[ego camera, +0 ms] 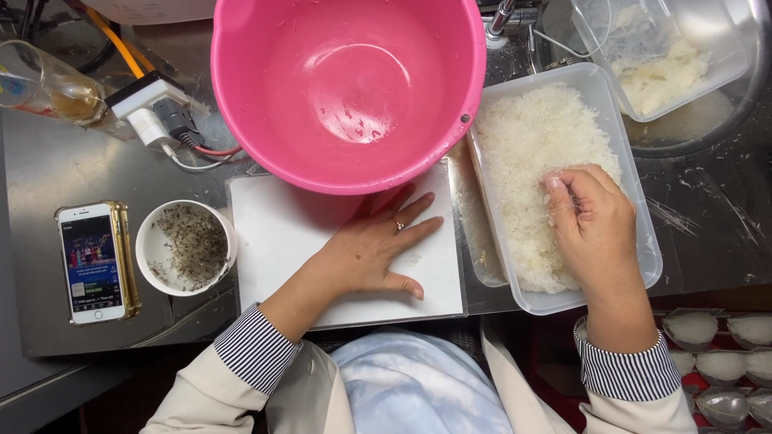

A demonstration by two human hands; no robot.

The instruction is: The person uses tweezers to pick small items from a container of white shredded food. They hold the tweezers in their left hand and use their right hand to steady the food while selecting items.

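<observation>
Scooping stage, I judge: right hand [595, 225] curls narrowly into the cooked rice [531, 145] (clear tub), left hand [371, 253] splayed flat on the white board [273, 233]; next, lifting a portion cleanly.

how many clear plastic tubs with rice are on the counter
2. One tub lies under the right hand, which digs into its rice; a second tub sits tilted in the sink, top right.

Left hand [371, 257] flat on the white board [273, 233], fingers spread, just under the pink basin [346, 88]. Right hand [597, 229] digs into cooked rice [523, 145] in the clear tub [651, 265]. Small seed bowl [186, 245] and phone [95, 261] sit left on the tabletop [48, 161].
</observation>
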